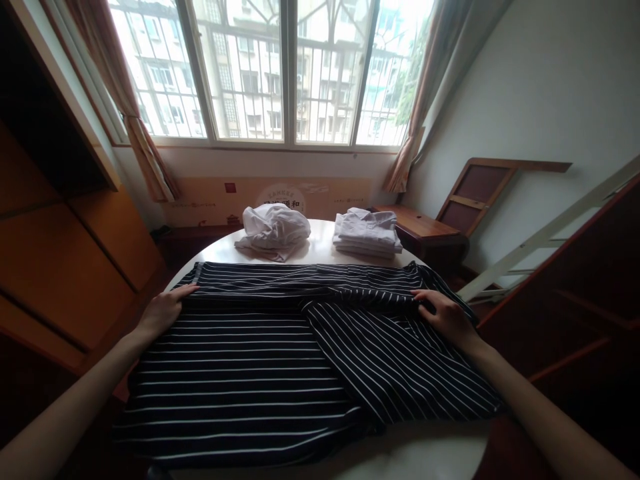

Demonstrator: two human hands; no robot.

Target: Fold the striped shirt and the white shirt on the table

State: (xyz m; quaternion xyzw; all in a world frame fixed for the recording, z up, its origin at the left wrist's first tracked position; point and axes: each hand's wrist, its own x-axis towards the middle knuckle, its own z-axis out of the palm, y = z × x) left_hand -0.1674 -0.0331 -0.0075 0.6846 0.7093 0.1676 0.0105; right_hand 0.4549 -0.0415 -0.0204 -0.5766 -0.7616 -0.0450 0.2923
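Observation:
A black garment with thin white stripes point(235, 360) lies spread over a round white table point(320, 233) in front of me, its near part hanging over the edge. Its exact kind cannot be told. My left hand point(164, 310) grips the garment's left edge, fingers on top of the cloth. On the opposite side, my right hand point(447, 316) pinches a bunched fold of the same cloth. The far part forms a band folded across the table, and a right-hand panel lies at a slant with its stripes running diagonally.
Behind the garment sit a crumpled white cloth heap point(275, 230) and a stack of folded white clothes point(367, 233). A wooden chair or bench point(425, 223) stands at the back right, near a pale ladder point(540, 247). Orange cabinets point(65, 273) line the left; a barred window point(285, 73) is ahead.

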